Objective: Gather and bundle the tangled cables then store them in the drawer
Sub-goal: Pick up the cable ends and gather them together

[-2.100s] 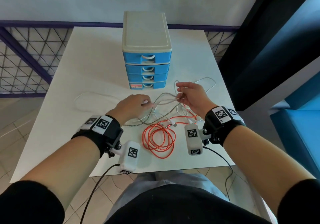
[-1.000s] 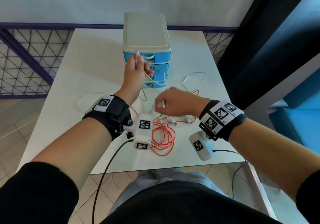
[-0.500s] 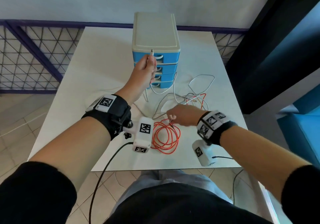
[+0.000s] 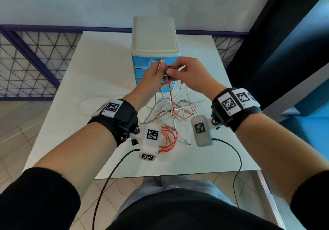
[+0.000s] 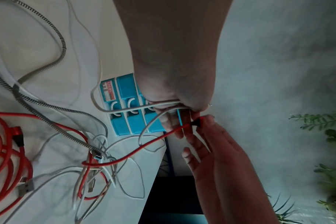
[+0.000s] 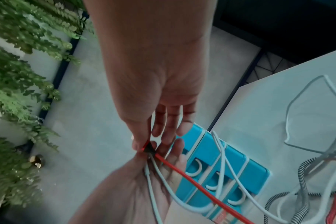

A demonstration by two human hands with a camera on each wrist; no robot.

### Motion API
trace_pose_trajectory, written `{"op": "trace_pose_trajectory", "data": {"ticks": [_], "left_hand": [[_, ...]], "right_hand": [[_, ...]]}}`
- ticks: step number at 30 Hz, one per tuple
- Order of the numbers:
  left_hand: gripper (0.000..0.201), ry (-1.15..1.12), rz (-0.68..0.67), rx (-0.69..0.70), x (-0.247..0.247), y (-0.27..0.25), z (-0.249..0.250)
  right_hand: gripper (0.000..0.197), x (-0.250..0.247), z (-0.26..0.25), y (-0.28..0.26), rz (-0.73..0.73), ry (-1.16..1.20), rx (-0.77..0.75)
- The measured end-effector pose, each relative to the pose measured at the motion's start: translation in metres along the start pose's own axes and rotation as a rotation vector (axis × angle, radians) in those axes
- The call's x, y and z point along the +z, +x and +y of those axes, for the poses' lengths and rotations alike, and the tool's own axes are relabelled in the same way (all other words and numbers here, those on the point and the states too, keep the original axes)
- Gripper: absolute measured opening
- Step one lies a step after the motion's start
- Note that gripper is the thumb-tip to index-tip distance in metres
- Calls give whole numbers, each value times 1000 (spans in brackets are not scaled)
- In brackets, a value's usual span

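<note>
We see the red cable [image 4: 171,98] rising from the tangle of cables [image 4: 170,116] on the counter [image 4: 99,66], its plug pinched by our right hand [image 4: 190,75]. Our left hand [image 4: 151,76] grips white cable [image 5: 125,111] ends before the drawers [image 4: 142,64].

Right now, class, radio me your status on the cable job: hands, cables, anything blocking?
Left hand grips white cables. Right hand pinches red cable end. Tangle on table. Drawers shut.
</note>
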State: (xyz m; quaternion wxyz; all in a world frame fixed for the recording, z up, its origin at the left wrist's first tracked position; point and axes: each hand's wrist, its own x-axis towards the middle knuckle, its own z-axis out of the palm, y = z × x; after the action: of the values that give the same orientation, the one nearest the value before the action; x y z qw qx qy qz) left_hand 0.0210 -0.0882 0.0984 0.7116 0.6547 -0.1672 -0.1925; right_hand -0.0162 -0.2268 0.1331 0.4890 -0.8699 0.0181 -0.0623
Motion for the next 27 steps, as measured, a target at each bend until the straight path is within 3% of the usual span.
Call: {"op": "trace_pose_trajectory", "data": {"ticks": [5,9,11,15,17,22,27], "left_hand": [[28,-62,52,-80,5,-2,-3],[29,-67,79,-60,10,-1,-10],[30,-68,96,-32,8,2,-9],[28,-18,61,-27,3,4,-6],[29,21,50,-15,1,3,-5],[31,-25,43,-36,3,-2,0],[31,-82,75,-65,-2,-6,7]], "right_hand": [[13,14,10,4,93,-81,48],[18,12,3,-5,10,59,86],[13,8,-2,-8,-127,15,111],[17,8,5,-20,-699,-326,172],[19,20,22,-28,-843,-459,246],[29,62,66,-41,-803,-766,194],[41,64,99,-50,-744,-991,54]]}}
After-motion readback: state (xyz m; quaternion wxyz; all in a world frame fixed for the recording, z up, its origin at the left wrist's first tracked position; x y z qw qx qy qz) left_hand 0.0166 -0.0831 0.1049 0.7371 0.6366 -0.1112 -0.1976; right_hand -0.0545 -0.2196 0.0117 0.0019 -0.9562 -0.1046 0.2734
